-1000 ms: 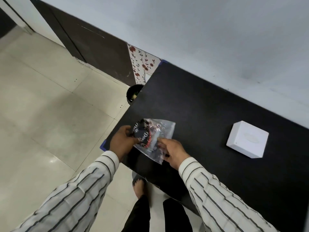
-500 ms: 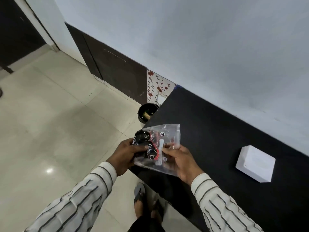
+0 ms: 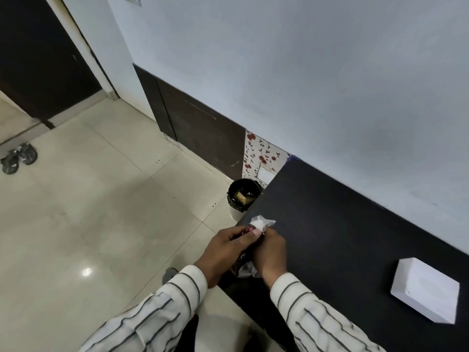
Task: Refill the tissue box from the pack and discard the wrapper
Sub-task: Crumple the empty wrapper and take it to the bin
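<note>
The plastic wrapper [image 3: 261, 223], clear with black and red print, is crumpled between both my hands at the left end of the black table [image 3: 342, 224]. My left hand [image 3: 225, 250] and my right hand [image 3: 270, 250] are both closed around it; only its clear top and a lower bit show. The white tissue box [image 3: 426, 293] stands on the table at the far right, well apart from my hands. A small black bin [image 3: 242, 195] with some rubbish in it stands on the floor beyond the table's left end.
Light tiled floor [image 3: 101, 212] spreads to the left. A pair of grey shoes [image 3: 19, 158] lies near a dark doorway [image 3: 38, 59]. A dark wall panel and a flowered strip run behind the bin. The grey wall borders the table's far edge.
The flat wrapper has been squeezed into a crumpled wad between both hands. My view has lifted and turned left, showing more floor, the doorway and the whole bin.
</note>
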